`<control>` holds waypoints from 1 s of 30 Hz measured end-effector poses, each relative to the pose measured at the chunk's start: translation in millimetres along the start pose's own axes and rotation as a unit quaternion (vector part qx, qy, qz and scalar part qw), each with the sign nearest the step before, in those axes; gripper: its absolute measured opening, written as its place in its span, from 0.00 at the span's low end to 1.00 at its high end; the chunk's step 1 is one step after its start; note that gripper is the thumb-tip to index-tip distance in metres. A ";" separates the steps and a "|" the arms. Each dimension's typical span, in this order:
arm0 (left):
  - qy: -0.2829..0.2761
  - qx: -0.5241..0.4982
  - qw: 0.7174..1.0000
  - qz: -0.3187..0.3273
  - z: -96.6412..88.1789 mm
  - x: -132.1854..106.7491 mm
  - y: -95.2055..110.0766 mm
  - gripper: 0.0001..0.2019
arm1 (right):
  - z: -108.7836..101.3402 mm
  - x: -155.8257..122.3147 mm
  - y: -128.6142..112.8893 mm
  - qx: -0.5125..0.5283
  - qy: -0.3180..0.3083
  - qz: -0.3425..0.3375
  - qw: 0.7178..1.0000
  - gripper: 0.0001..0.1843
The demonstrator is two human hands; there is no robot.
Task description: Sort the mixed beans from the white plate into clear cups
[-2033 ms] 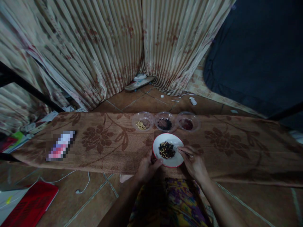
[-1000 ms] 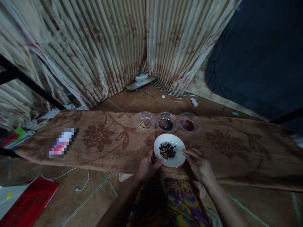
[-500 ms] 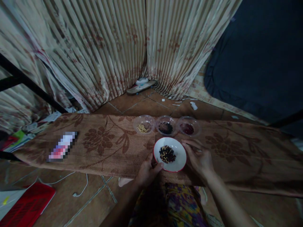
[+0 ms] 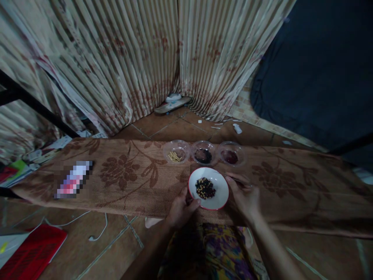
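A white bowl (image 4: 220, 190) with a red rim holds a mixed heap of beans (image 4: 205, 188), dark and pale yellow. My left hand (image 4: 184, 208) is closed on the bowl's lower left edge, thumb over the rim. At the bowl's right edge, my right hand (image 4: 246, 200) pinches a thin metallic tool (image 4: 243, 181) that looks like tweezers; its tip is hard to make out near the rim. Behind the bowl stand three clear plastic cups in a row: one with yellow beans (image 4: 175, 156), one with black beans (image 4: 203, 156), one with dark red beans (image 4: 229, 156).
A brown flowered cloth (image 4: 151, 194) covers the narrow table. A blurred-out phone-like object (image 4: 74, 179) lies at its left. Striped curtains (image 4: 145, 58) hang behind. On the tiled floor are a skateboard (image 4: 173, 105), a red bag or packet (image 4: 36, 249) and a white cable (image 4: 99, 237).
The view has shifted slightly. My right hand with the thin tool stays by the bowl's right rim, and my left hand keeps its hold. The heap inside looks slightly rearranged.
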State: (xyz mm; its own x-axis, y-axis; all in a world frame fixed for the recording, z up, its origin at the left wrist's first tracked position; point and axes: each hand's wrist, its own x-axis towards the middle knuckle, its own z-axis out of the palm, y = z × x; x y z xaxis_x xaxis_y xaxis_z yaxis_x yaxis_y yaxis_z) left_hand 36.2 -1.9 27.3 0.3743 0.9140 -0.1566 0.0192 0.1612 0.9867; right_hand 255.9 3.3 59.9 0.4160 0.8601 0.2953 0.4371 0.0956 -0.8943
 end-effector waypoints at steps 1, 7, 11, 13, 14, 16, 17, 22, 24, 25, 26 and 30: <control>-0.001 -0.005 1.000 0.001 0.2 0.3 -1.4 0.28 | -2.8 -4.4 2.4 -0.001 -0.011 0.017 1.000 0.15; -0.003 -0.010 1.000 0.000 0.7 -0.3 -3.4 0.28 | -13.6 -18.7 6.8 -0.055 -0.091 0.021 0.994 0.17; 0.011 0.022 1.000 -0.013 0.1 -2.0 3.4 0.28 | -15.7 -22.8 5.3 -0.102 -0.116 0.012 0.988 0.16; 0.014 0.031 0.999 -0.016 0.0 -2.5 6.0 0.28 | -15.4 -24.3 5.5 -0.105 -0.123 0.017 0.987 0.16; 0.014 0.034 0.999 -0.015 0.1 -2.5 6.6 0.27 | -14.9 -24.9 5.8 -0.102 -0.126 0.020 0.987 0.16; 0.016 0.037 0.999 -0.012 0.3 -2.0 6.1 0.26 | -13.5 -25.4 6.5 -0.092 -0.128 0.022 0.987 0.18; 0.016 0.036 0.999 -0.012 0.3 -1.6 5.2 0.26 | -12.6 -25.3 6.8 -0.088 -0.129 0.022 0.987 0.18; 0.008 0.009 1.000 -0.006 0.2 -0.1 -1.7 0.25 | -7.9 -23.4 7.6 -0.108 -0.142 0.009 0.984 0.18; 0.005 0.010 1.000 -0.005 0.0 -0.1 -3.4 0.25 | -6.3 -23.1 8.0 -0.108 -0.148 0.004 0.983 0.18; 0.005 0.014 1.000 -0.004 -0.1 -0.2 -3.9 0.25 | -5.8 -23.0 8.2 -0.105 -0.150 0.003 0.983 0.18; 0.005 0.018 1.000 -0.002 -0.2 -0.3 -4.2 0.25 | -5.4 -23.0 8.4 -0.103 -0.150 0.001 0.983 0.18; 0.008 0.027 1.000 0.002 -1.1 -0.4 -5.3 0.24 | -5.2 -23.0 8.2 -0.100 -0.160 -0.006 0.982 0.18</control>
State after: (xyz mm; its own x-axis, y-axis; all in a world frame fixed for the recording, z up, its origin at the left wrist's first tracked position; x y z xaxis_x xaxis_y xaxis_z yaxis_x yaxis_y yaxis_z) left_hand 35.0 -2.6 22.1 0.3606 0.9202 -0.1523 0.0675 0.1371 0.9882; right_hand 254.1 -18.3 47.5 0.1528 0.9759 0.1560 0.6016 0.0333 -0.7981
